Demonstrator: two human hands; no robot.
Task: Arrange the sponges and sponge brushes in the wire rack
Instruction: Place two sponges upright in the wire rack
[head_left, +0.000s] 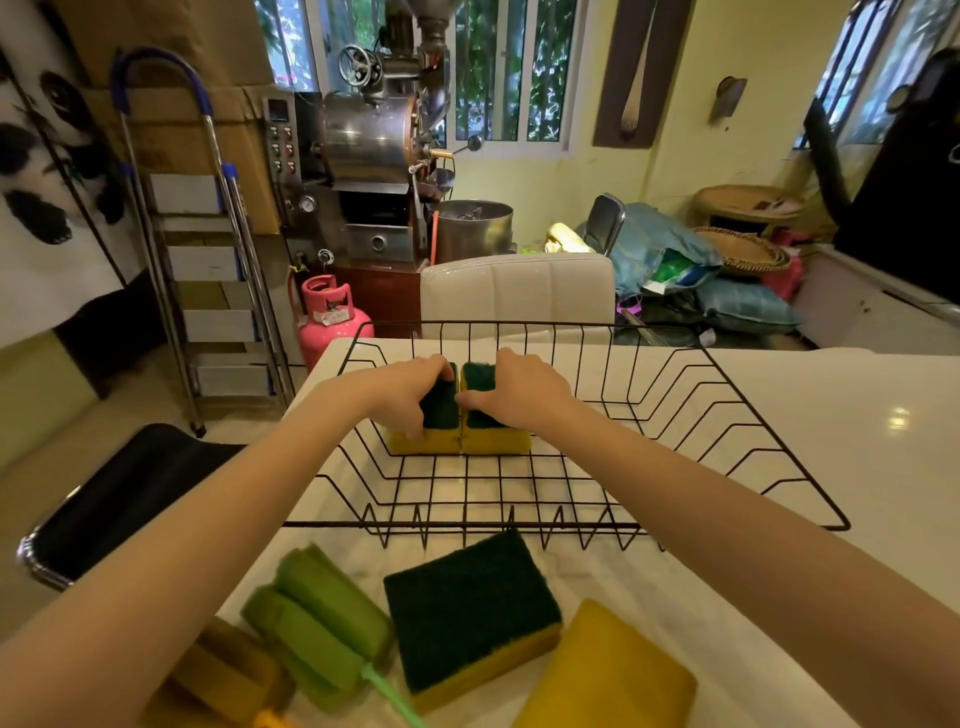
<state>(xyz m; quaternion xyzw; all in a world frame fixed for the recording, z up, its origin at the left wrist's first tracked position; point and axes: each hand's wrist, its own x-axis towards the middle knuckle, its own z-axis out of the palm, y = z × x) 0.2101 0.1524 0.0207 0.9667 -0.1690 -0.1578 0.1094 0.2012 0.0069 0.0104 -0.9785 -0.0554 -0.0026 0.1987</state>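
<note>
**Two sponges seated, the rest lie behind my hands**

My left hand (415, 387) has its grip on the left sponge (434, 415), my right hand (511, 389) on the right sponge (491, 415); the two touch, side by side in the wire rack (727, 395). The other sponges (470, 610) and green sponge brush (317, 618) wait on the bench (857, 415) toward me, long axes running away-left. My left is nearer the brush. I read no writing.

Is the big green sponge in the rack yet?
No. The big green sponge lies on the table, in front of the wire rack.
</note>
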